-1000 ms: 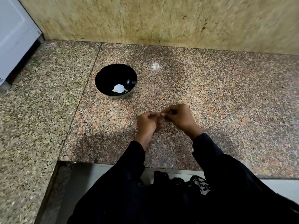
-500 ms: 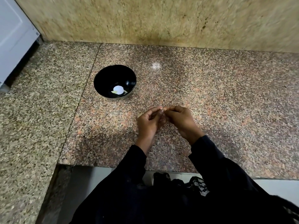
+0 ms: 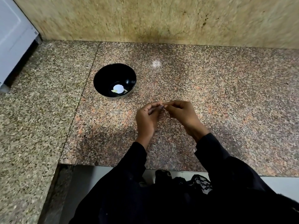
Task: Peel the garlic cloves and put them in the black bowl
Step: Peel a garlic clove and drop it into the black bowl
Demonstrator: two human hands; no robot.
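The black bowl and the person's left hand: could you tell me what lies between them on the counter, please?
Only bare speckled granite counter shows between the black bowl and the left hand in the head view.

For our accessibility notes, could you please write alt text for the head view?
Two hands, left and right, meet fingertip to fingertip over a granite counter, pinching something tiny. A black bowl sits beyond, to the left.

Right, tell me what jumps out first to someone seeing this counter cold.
The black bowl stands out most, sitting on the speckled granite counter left of centre, with a bright white patch and a few pale bits at its bottom. In front of it to the right, the left hand and right hand meet fingertip to fingertip above the counter, pinching something too small to make out. Black sleeves fill the bottom.
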